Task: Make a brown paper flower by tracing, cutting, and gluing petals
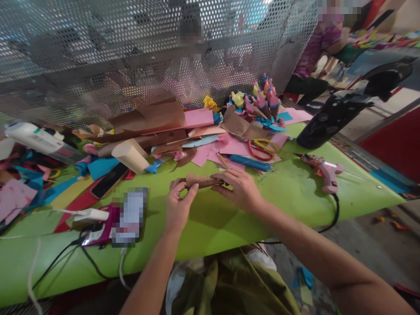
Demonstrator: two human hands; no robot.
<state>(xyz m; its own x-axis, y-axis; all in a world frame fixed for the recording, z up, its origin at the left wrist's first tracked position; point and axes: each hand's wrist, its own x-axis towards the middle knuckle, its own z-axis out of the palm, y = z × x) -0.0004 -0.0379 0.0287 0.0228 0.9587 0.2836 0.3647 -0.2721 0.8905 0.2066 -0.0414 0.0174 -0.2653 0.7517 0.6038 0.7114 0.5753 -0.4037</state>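
Observation:
Both hands hold a small brown paper cone (200,180) sideways above the front part of the green table (213,227). My left hand (180,199) pinches its wider end between thumb and fingers. At the narrow end, the fingers and thumb of my right hand (241,188) close round the tip and hide part of it. Just behind the hands lie a blue plastic-wrapped bundle (251,162) and scissors (260,148) with red and yellow handles. A pink glue gun (323,170) rests to the right, its black cord hanging over the edge.
Coloured paper sheets (210,151) and a brown paper roll (147,118) pile up at the back. Finished-looking paper cones (267,100) stand near a perforated metal screen (114,52). A black bottle (331,118) is at right; a phone (131,216) and cables lie left. Another person (318,48) sits beyond.

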